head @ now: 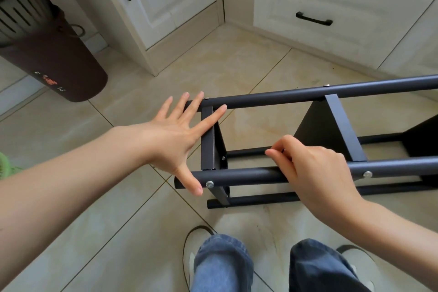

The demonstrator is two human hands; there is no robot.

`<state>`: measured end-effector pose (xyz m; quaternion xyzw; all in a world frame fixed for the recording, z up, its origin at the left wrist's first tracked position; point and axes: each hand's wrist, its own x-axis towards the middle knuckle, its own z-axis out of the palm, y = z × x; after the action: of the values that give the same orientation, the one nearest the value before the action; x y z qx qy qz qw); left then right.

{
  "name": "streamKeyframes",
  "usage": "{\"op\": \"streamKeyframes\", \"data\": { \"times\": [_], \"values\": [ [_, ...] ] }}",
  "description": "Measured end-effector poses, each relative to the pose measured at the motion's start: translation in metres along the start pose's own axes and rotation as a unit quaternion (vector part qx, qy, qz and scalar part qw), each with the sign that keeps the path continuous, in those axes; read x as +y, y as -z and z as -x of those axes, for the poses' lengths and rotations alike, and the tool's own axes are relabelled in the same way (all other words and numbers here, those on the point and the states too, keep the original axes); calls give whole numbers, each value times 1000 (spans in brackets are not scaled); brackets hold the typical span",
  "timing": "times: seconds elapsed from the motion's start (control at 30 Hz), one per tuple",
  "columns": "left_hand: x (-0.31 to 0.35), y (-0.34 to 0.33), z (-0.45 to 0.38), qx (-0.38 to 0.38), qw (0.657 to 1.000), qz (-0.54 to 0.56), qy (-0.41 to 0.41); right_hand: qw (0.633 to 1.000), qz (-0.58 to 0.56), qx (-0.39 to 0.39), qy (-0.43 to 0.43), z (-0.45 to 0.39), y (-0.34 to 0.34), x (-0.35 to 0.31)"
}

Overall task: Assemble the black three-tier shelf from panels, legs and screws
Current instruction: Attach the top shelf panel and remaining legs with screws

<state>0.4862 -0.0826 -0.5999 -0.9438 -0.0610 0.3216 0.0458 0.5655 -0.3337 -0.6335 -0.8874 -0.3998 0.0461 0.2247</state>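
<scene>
The black three-tier shelf [308, 149] lay on its side on the tiled floor [142, 208], panels already screwed to its legs. The left hand [175, 140] was spread open against the end panel [208, 140]; the right hand [315, 168] gripped the near leg [248, 174]. Assembly appeared nearly finished; standing it upright likely called for a firm two-handed lift.

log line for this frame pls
shelf: on its side on floor, legs screwed | left hand: open, flat on end panel | right hand: grips near leg
</scene>
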Motion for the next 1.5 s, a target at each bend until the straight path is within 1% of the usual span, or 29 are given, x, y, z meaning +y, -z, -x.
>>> {"op": "streamKeyframes", "data": {
  "times": [0.13, 0.27, 0.4, 0.53, 0.63, 0.77, 0.93, 1.0, 1.07, 1.13, 1.27, 1.3, 1.43, 1.5],
  "values": [
    [-3, 2, -4, 6, 1000, 14, -6, 1000, -1, -26, 11, -3, 4, 0],
    [-3, 4, -9, 9, 998, 33, -46, 998, 3, -62, 19, -8, 7, -1],
    [-5, 4, -10, 16, 997, 49, -62, 991, 12, -133, 23, -19, 12, 0],
    [-8, 2, -9, 53, 995, 29, -79, 977, -95, -187, 46, -35, 8, -3],
    [-9, 1, -7, 71, 992, 47, -93, 955, -166, -243, 43, -54, -1, -9],
    [-7, 1, -6, 85, 988, 84, -101, 909, -246, -336, -11, -76, -13, -13],
    [-6, -5, -3, 107, 982, 113, -108, 861, -319, -387, -85, -87, -27, -17],
    [-6, -7, -3, 115, 981, 114, -112, 845, -332, -406, -106, -91, -31, -17],
    [-5, -7, -3, 121, 980, 115, -109, 818, -359, -430, -127, -94, -36, -17],
    [-4, -8, -3, 126, 980, 112, -106, 783, -398, -455, -145, -98, -39, -19],
    [-2, -8, -2, 139, 979, 100, -106, 726, -454, -482, -184, -104, -45, -22],
    [-2, -8, -2, 146, 978, 101, -109, 723, -456, -485, -187, -105, -47, -22],
    [-1, -8, -1, 150, 976, 114, -108, 731, -442, -488, -179, -107, -49, -17],
    [-1, -8, -2, 147, 976, 118, -107, 728, -447, -488, -179, -108, -49, -14]
  ]
}}
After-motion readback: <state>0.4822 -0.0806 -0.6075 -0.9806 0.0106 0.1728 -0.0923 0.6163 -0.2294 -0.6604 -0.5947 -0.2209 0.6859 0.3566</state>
